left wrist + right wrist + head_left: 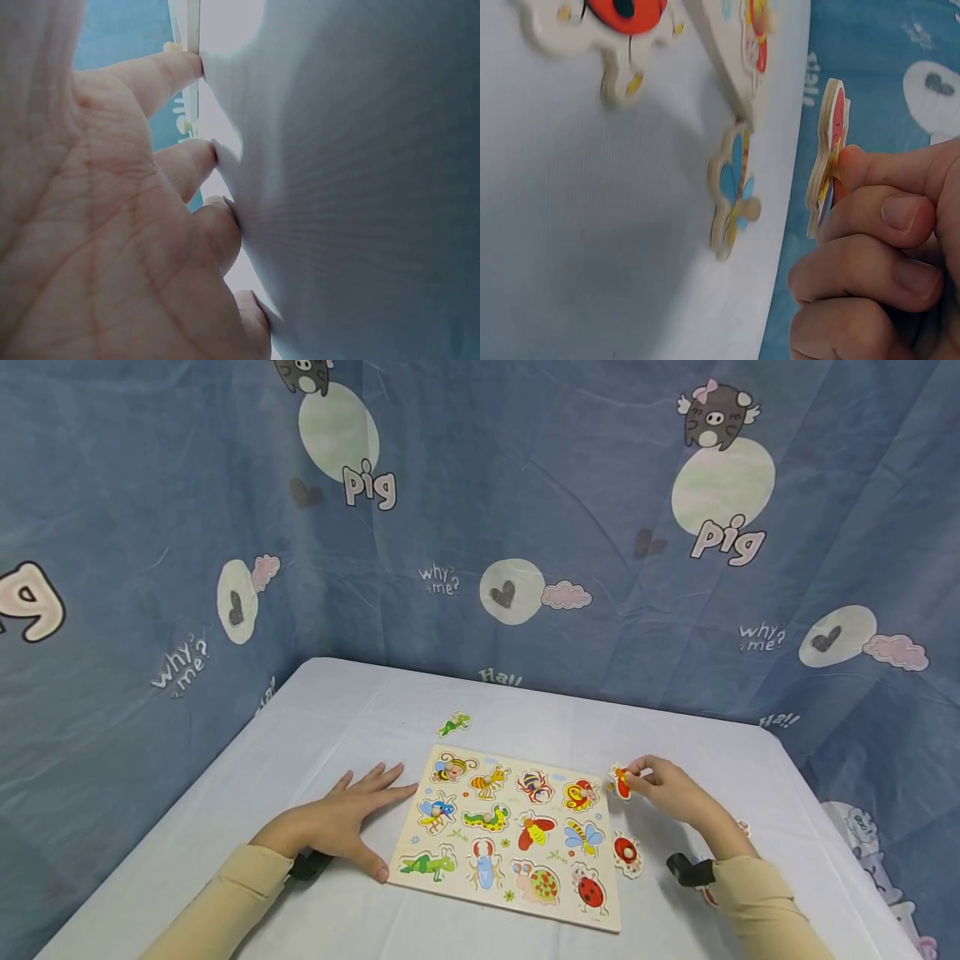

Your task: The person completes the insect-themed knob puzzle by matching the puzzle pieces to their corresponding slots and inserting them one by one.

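A wooden insect puzzle board [495, 827] lies on the table, with several knobbed pieces seated in its upper rows, among them a caterpillar piece [486, 817]. My left hand [348, 814] is spread at the board's left side, thumb at its near corner and fingertips pressing the cloth in the left wrist view. Beyond the board's right edge, my right hand [667, 789] pinches a red-winged insect puzzle piece [829, 142] by its knob, holding it above the table. Below it, a blue-winged dragonfly piece [735, 187] lies near the board's corner. A ladybug piece [627, 855] rests beside the board.
A green grasshopper piece [453, 723] lies behind the board. More pieces are partly hidden by the right forearm [761, 893]. The white-covered table [360, 702] ends at a blue printed curtain [450, 527]. A dark wrist camera [690, 870] sits under the right wrist.
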Motion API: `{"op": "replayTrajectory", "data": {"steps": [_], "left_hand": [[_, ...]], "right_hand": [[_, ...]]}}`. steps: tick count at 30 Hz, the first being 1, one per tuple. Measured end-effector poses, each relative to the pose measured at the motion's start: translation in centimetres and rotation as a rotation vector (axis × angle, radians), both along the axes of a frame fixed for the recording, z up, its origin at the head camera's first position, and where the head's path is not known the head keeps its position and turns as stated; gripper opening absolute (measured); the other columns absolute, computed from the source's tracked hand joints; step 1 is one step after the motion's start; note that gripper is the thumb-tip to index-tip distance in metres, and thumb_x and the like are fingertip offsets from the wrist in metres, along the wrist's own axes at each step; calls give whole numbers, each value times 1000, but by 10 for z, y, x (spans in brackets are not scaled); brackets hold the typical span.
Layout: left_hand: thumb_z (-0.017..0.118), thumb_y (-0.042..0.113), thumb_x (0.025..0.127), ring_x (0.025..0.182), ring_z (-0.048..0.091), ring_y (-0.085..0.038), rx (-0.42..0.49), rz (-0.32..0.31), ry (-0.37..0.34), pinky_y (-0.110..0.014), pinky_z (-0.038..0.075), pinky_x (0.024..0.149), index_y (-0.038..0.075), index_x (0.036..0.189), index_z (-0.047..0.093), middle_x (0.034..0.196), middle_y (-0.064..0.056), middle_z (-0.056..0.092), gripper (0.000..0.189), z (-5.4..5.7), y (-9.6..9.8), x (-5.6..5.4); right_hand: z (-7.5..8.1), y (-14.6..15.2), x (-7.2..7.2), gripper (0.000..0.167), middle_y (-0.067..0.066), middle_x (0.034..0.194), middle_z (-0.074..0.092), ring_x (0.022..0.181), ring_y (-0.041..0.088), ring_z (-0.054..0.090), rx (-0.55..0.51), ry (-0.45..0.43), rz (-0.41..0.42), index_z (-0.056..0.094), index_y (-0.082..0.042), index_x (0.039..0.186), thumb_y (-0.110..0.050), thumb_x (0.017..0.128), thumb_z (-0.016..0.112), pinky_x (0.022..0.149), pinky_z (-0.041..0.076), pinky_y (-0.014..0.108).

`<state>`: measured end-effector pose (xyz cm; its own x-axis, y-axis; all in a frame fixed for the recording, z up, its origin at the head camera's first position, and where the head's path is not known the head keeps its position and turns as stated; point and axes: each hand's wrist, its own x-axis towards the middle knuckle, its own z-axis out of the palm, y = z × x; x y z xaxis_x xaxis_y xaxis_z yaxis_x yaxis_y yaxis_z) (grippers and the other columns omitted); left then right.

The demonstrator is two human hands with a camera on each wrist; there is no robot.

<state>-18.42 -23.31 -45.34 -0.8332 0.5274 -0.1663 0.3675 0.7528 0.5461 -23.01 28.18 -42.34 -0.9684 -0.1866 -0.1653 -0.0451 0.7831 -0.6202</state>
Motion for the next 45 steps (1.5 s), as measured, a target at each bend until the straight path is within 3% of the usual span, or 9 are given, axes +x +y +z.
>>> {"op": "replayTrajectory", "data": {"steps": [6,12,22,35,45], "left_hand": [[100,60,61,168,3,-49,-3,1,-2,-81,-4,126,23,168,39,182,-15,15,129,1,0,0],[100,60,61,168,3,-49,-4,-4,2,-81,-4,126,24,169,38,182,-15,15,129,2,0,0],[100,60,61,168,3,-49,-6,-2,4,-81,-4,126,24,169,38,182,-15,15,130,1,0,1],[100,61,61,167,3,-49,7,-11,10,-81,-5,125,22,169,38,181,-17,14,130,1,-1,0],[100,62,61,167,3,-50,-1,-10,16,-81,-5,125,22,169,38,181,-17,14,130,0,0,0]], "right_hand": [[0,-14,5,25,12,103,73,93,24,63,-25,-9,28,62,-2,118,-25,108,64,76,48,35],[2,-24,10,22,12,103,74,95,24,66,-53,2,81,62,-3,116,-23,108,64,79,52,36],[3,-39,19,20,8,92,68,82,17,53,-103,10,184,61,-4,114,-23,109,63,69,41,32],[3,-59,28,18,8,93,74,81,20,59,-116,-26,264,61,-4,114,-22,110,61,67,46,29],[-2,-76,32,17,3,79,61,62,10,39,-131,-31,346,62,-6,114,-23,111,60,57,36,24]]}}
